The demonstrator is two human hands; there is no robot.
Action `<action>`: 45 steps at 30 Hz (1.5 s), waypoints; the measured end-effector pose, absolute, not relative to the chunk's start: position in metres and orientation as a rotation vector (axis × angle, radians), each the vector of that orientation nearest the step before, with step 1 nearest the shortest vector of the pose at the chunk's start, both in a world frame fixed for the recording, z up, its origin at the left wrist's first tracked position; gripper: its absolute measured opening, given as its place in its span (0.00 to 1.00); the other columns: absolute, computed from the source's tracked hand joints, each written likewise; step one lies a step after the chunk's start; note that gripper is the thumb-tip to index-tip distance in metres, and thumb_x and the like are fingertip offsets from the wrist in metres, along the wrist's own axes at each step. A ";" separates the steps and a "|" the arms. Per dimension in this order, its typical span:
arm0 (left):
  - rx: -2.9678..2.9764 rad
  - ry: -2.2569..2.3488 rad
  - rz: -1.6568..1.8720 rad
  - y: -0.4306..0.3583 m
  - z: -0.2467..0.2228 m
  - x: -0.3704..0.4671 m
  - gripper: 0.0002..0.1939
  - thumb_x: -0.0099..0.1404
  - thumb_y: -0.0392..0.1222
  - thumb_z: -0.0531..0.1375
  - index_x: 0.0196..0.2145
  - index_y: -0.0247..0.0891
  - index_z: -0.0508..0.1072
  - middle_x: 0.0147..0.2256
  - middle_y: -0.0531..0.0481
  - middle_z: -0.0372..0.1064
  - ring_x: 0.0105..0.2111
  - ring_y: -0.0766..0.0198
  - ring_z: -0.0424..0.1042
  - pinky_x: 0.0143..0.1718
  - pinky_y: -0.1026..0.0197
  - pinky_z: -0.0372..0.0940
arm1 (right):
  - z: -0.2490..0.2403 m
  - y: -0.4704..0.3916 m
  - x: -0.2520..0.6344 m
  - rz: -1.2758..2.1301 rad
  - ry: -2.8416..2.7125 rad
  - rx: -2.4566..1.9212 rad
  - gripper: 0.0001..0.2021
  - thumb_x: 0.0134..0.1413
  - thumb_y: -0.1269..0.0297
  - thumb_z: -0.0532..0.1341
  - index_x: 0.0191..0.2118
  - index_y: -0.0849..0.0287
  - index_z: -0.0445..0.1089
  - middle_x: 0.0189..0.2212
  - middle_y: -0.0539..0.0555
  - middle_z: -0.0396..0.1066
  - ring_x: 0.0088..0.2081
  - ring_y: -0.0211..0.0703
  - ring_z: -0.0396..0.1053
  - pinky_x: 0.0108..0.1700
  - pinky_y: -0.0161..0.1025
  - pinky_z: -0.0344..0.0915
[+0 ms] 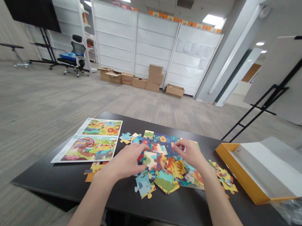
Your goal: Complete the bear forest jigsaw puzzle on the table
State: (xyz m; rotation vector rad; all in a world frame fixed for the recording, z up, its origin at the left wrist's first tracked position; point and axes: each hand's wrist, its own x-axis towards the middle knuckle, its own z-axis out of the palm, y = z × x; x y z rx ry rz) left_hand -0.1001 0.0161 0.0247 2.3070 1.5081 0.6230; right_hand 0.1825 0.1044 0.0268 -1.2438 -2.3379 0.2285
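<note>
Colourful jigsaw pieces [166, 182] lie in a loose pile over a printed picture sheet [192, 181] at the middle of the dark table. My left hand [130, 160] rests at the left side of the pile, fingers apart, nothing visible held in it. Over the sheet's upper part is my right hand [187, 151], its thumb and fingertips pinched together; whatever is between them is too small to make out. A light blue piece [143, 184] sits near the front of the pile. More blue pieces [131, 138] lie beyond my left hand.
A white reference sheet [73, 150] with two pictures lies at the left, orange pieces [93, 170] beside it. Yellow pieces [224, 177] are right of my right forearm. An open yellow-edged box [252, 185] and clear plastic wrap [298, 210] occupy the right end of the black table [55, 180].
</note>
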 end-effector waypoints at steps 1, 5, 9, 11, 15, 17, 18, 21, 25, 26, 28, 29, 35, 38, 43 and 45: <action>2.323 1.501 0.686 0.016 0.026 -0.102 0.24 0.58 0.40 0.64 0.53 0.42 0.69 0.53 0.44 0.72 0.54 0.50 0.71 0.55 0.50 0.66 | 0.027 0.103 0.180 0.250 -2.326 -1.238 0.10 0.61 0.63 0.61 0.30 0.57 0.75 0.28 0.52 0.75 0.30 0.41 0.68 0.35 0.37 0.59; 2.381 1.466 0.898 0.014 0.031 -0.103 0.24 0.60 0.37 0.62 0.54 0.41 0.68 0.53 0.44 0.72 0.54 0.52 0.71 0.56 0.50 0.66 | 0.025 0.094 0.162 0.544 -2.264 -1.136 0.10 0.62 0.59 0.60 0.34 0.57 0.75 0.31 0.53 0.77 0.31 0.41 0.69 0.36 0.38 0.62; 2.423 1.420 1.046 0.012 0.037 -0.095 0.25 0.60 0.35 0.62 0.55 0.41 0.67 0.52 0.45 0.73 0.54 0.52 0.71 0.56 0.49 0.66 | 0.022 0.084 0.147 1.040 -2.072 -0.979 0.15 0.62 0.51 0.60 0.46 0.57 0.72 0.35 0.53 0.77 0.35 0.42 0.72 0.38 0.39 0.67; 2.429 1.404 1.071 0.012 0.038 -0.090 0.24 0.60 0.36 0.62 0.55 0.41 0.67 0.52 0.44 0.73 0.53 0.52 0.71 0.56 0.49 0.66 | 0.023 0.081 0.144 1.203 -1.974 -0.946 0.19 0.60 0.49 0.62 0.49 0.57 0.69 0.33 0.52 0.76 0.35 0.41 0.72 0.37 0.38 0.67; 2.433 1.400 1.016 0.013 0.038 -0.085 0.24 0.60 0.36 0.63 0.54 0.41 0.67 0.51 0.45 0.73 0.53 0.53 0.71 0.56 0.50 0.65 | 0.023 0.078 0.139 1.383 -1.867 -0.953 0.25 0.54 0.46 0.67 0.51 0.57 0.67 0.30 0.49 0.73 0.31 0.39 0.70 0.34 0.36 0.66; 2.436 1.406 0.978 0.014 0.037 -0.085 0.24 0.61 0.37 0.62 0.55 0.41 0.67 0.52 0.46 0.72 0.53 0.53 0.70 0.57 0.51 0.64 | 0.020 0.078 0.136 1.429 -1.850 -0.948 0.27 0.52 0.45 0.68 0.52 0.56 0.66 0.29 0.48 0.73 0.30 0.39 0.70 0.33 0.36 0.66; 2.435 1.410 0.964 0.015 0.036 -0.085 0.24 0.61 0.37 0.62 0.55 0.41 0.67 0.52 0.46 0.72 0.54 0.53 0.70 0.57 0.51 0.64 | 0.018 0.078 0.135 1.434 -1.849 -0.947 0.27 0.52 0.45 0.68 0.51 0.56 0.66 0.29 0.48 0.73 0.29 0.39 0.70 0.32 0.36 0.66; 2.424 1.424 0.909 0.016 0.034 -0.086 0.24 0.62 0.37 0.61 0.56 0.42 0.66 0.54 0.45 0.71 0.56 0.53 0.69 0.59 0.51 0.63 | 0.010 0.082 0.135 1.399 -1.876 -0.943 0.23 0.53 0.47 0.67 0.48 0.56 0.67 0.27 0.48 0.72 0.28 0.38 0.69 0.31 0.35 0.65; 2.403 1.526 0.727 0.019 0.027 -0.088 0.24 0.64 0.36 0.58 0.58 0.40 0.65 0.58 0.42 0.67 0.60 0.52 0.65 0.62 0.50 0.61 | 0.008 0.100 0.146 1.244 -1.861 -1.033 0.21 0.51 0.50 0.68 0.45 0.58 0.67 0.27 0.49 0.73 0.27 0.39 0.70 0.29 0.35 0.65; 2.398 1.572 0.662 0.021 0.025 -0.088 0.24 0.65 0.36 0.57 0.58 0.39 0.65 0.59 0.41 0.66 0.61 0.52 0.64 0.62 0.49 0.60 | 0.009 0.107 0.149 1.185 -1.841 -1.087 0.21 0.50 0.51 0.68 0.45 0.58 0.67 0.27 0.49 0.73 0.26 0.38 0.70 0.28 0.34 0.64; 2.390 1.657 0.530 0.027 0.021 -0.088 0.21 0.67 0.37 0.55 0.58 0.37 0.65 0.60 0.38 0.65 0.62 0.51 0.63 0.62 0.48 0.59 | 0.012 0.126 0.153 1.088 -1.828 -1.194 0.19 0.50 0.53 0.67 0.44 0.58 0.67 0.25 0.48 0.72 0.22 0.37 0.67 0.24 0.34 0.62; 2.392 1.686 0.475 0.031 0.020 -0.087 0.20 0.68 0.37 0.54 0.58 0.36 0.66 0.60 0.37 0.65 0.62 0.50 0.63 0.62 0.48 0.59 | 0.014 0.136 0.152 1.052 -1.839 -1.237 0.18 0.50 0.54 0.66 0.44 0.58 0.67 0.23 0.47 0.72 0.20 0.36 0.66 0.23 0.33 0.61; 2.455 1.778 0.416 0.054 0.016 -0.082 0.19 0.72 0.41 0.52 0.57 0.33 0.66 0.60 0.35 0.65 0.62 0.48 0.62 0.62 0.45 0.59 | 0.009 0.185 0.126 0.852 -1.994 -1.445 0.13 0.50 0.64 0.67 0.42 0.61 0.71 0.22 0.47 0.73 0.23 0.36 0.69 0.26 0.32 0.64; 2.456 1.826 0.435 0.060 0.012 -0.082 0.20 0.72 0.44 0.53 0.59 0.35 0.65 0.60 0.36 0.65 0.63 0.48 0.61 0.62 0.44 0.58 | 0.001 0.197 0.116 0.826 -2.041 -1.467 0.12 0.50 0.68 0.66 0.42 0.62 0.73 0.23 0.48 0.73 0.24 0.37 0.71 0.28 0.32 0.65; 2.457 1.823 0.409 0.066 0.002 -0.081 0.23 0.73 0.48 0.53 0.60 0.34 0.64 0.62 0.35 0.64 0.64 0.46 0.60 0.63 0.42 0.56 | -0.007 0.207 0.115 0.730 -2.122 -1.512 0.10 0.50 0.68 0.67 0.40 0.62 0.76 0.27 0.52 0.76 0.27 0.38 0.73 0.30 0.32 0.66; 2.460 1.816 0.410 0.068 -0.001 -0.080 0.23 0.73 0.49 0.52 0.61 0.36 0.64 0.62 0.35 0.64 0.64 0.46 0.59 0.63 0.41 0.54 | -0.006 0.208 0.116 0.682 -2.158 -1.520 0.09 0.50 0.66 0.67 0.39 0.61 0.77 0.29 0.53 0.77 0.29 0.38 0.73 0.32 0.32 0.67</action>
